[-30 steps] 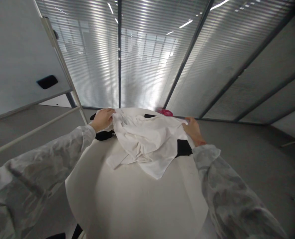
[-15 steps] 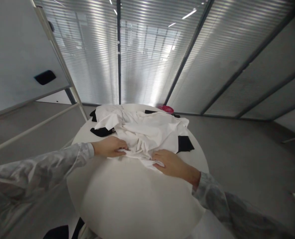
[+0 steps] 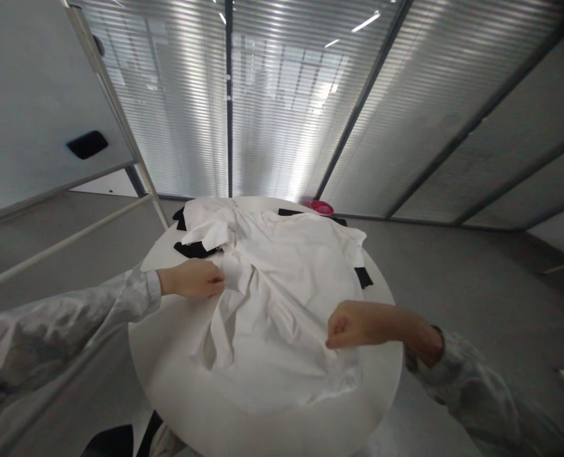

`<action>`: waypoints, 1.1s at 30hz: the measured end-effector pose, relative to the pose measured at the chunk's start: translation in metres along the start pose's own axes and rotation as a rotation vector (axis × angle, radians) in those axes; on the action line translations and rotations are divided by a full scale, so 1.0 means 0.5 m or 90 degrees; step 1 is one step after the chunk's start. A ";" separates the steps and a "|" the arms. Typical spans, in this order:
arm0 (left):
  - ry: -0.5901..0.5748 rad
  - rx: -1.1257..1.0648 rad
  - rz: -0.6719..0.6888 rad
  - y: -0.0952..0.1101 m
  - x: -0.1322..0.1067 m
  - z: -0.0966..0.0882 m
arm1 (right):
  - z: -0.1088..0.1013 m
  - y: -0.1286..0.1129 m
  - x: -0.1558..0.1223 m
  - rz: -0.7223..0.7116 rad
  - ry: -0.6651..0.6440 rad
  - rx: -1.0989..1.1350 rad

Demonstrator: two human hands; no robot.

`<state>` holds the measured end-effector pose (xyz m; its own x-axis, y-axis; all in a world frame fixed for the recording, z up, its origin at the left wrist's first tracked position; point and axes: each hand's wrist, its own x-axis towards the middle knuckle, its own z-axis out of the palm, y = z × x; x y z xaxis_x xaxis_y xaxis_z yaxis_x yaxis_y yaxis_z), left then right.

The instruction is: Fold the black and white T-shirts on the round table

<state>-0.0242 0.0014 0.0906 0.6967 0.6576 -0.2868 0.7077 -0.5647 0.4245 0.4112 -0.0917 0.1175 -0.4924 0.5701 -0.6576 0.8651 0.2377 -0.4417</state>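
A white T-shirt lies spread and wrinkled over a round white table. Its lower part reaches toward the near side, with a loose fold on the left. My left hand is closed, pinching the shirt's left edge. On the other side my right hand is also closed, its fingertips on the fabric near the lower right edge. Black cloth shows from beneath the shirt on the left, and more dark pieces show at the back and right.
Behind the table's far edge sits a pink-red basket. A pale frame with a white panel stands at the left. Ribbed translucent wall panels rise beyond the table. Something black is at the lower left.
The bunched shirt has been opened out toward me and now covers more of the table. My right hand has moved right and nearer; my left hand has shifted slightly left.
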 end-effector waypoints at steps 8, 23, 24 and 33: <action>0.147 0.093 0.295 0.015 0.039 0.032 | -0.045 0.089 0.095 0.036 0.545 -0.227; -0.158 -0.204 0.001 -0.134 0.042 -0.119 | -0.165 0.250 0.125 0.180 0.534 -0.188; -0.035 -0.189 0.003 -0.141 0.063 -0.138 | -0.187 0.266 0.135 0.199 0.592 -0.194; 0.396 -0.091 -0.294 -0.229 0.260 -0.193 | -0.293 0.326 0.250 0.324 0.677 -0.100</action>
<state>-0.0260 0.1997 0.0877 0.1125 0.9922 0.0539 0.8583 -0.1244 0.4978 0.5047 0.1337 0.0524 0.1733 0.9758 0.1332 0.9771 -0.1534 -0.1477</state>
